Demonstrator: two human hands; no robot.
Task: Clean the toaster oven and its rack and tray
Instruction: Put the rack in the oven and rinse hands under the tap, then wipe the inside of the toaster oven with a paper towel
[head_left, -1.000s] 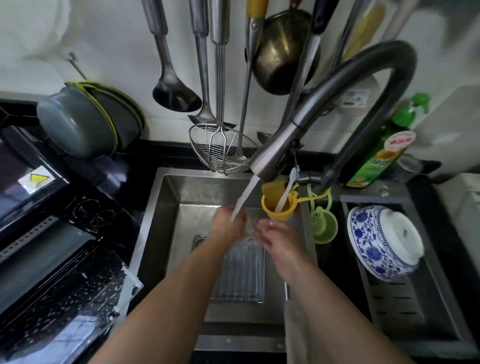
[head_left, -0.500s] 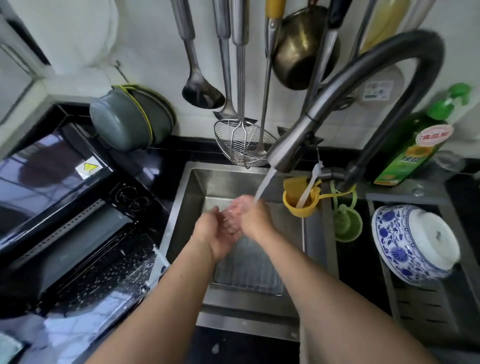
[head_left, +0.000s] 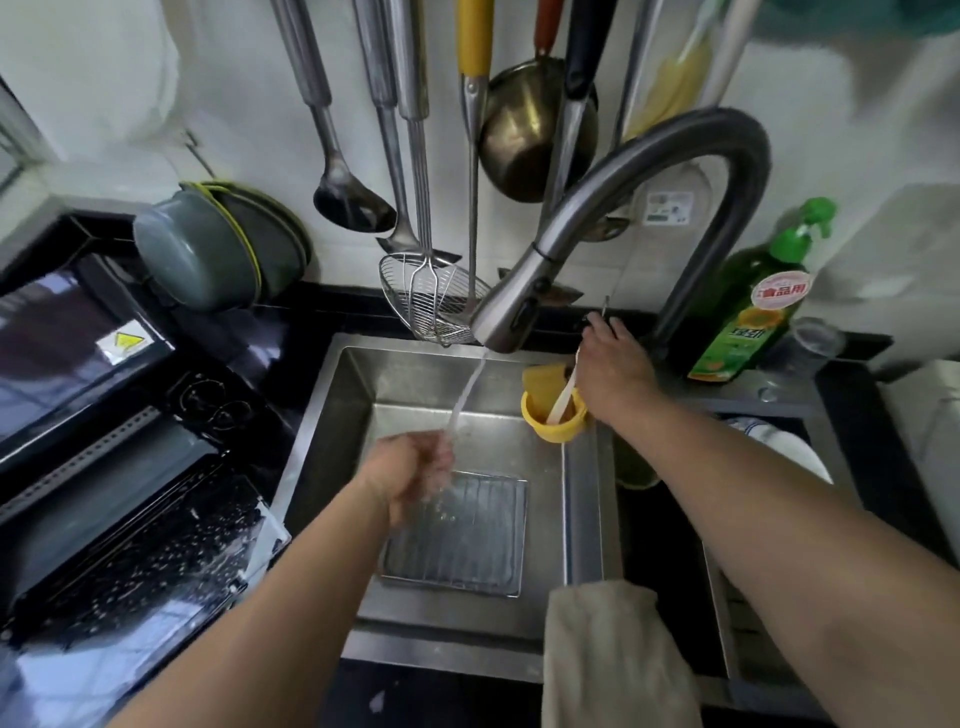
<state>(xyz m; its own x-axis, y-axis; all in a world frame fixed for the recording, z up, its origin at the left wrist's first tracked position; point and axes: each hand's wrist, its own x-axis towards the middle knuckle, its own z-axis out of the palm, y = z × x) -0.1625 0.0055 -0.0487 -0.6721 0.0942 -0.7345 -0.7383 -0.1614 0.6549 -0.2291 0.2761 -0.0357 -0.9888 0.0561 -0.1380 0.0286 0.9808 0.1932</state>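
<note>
Left hand (head_left: 410, 467) fingers (head_left: 441, 465) water-blurred

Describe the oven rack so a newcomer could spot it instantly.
Start at the steel sink under the curved faucet. On the basin floor, just below the running water and the left hand, the oven rack lies flat. It is the only wire grid of parallel bars there; the round wire skimmer hangs on the wall instead.

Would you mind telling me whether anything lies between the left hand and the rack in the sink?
Nothing solid does. The left hand hovers over the rear left corner of the rack, which lies flat on the bottom of the sink. Only the water stream from the faucet falls onto the hand there.
</note>
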